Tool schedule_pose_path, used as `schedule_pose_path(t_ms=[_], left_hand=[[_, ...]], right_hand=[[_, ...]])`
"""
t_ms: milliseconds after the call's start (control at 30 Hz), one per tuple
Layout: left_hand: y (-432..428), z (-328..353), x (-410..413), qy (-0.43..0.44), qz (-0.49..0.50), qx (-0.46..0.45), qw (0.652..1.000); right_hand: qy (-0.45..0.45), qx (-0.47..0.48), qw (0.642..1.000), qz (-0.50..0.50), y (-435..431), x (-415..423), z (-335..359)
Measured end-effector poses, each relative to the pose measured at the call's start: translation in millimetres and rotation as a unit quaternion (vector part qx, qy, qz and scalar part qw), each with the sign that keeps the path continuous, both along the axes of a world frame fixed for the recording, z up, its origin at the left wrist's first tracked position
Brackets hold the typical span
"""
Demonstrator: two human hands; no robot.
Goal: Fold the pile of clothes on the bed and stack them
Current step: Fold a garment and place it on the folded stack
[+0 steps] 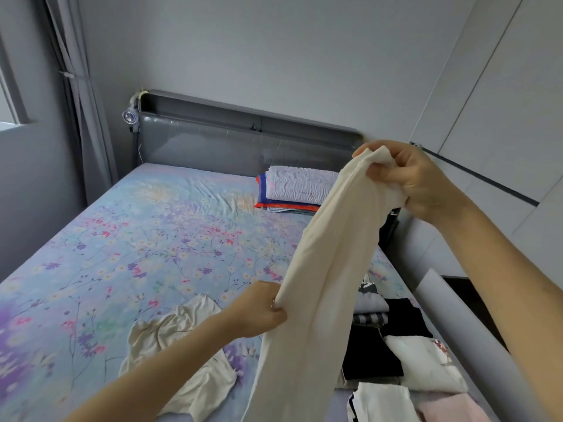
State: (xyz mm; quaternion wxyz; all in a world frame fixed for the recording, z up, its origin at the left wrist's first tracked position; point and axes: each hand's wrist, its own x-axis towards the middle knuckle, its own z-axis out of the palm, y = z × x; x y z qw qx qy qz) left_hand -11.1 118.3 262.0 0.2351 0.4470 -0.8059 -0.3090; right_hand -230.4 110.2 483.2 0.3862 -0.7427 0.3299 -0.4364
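Over bed (122,239), left hand (262,309) and right hand (417,181) grip cream garment (320,269) slanting up-right.

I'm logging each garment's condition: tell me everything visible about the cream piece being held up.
The cream garment is plain, soft, thin-looking fabric, unfolded, hanging in a long drape above the floral bed. The right hand grips its bunched top end; the left hand pinches its edge midway. Its lower end runs out of frame.
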Motion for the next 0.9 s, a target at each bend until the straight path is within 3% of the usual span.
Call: schedule_pose_path(t_ms=[267,400,533,700,900], left_hand=[[6,-1,-13,-0.055,-0.050,-0.021,0.997],[1,-3,-17,-0.028,-0.004,-0.116,0.993],[5,-7,-27,0.018,0.062,-0.146,0.987],[3,-12,-35,0.079,0.147,-0.111,0.980],[-12,-9,0,0.092,0.005,0.049,0.995]], right_hand=[[0.000,0.088,0.988,0.124,8,-33,-1],[0.006,0.144,0.971,0.189,11,-45,0],[-0.011,0.106,0.990,0.088,20,-49,4],[-0.056,0.084,0.995,0.013,28,-47,6],[-0.062,0.099,0.993,-0.029,34,-62,3]])
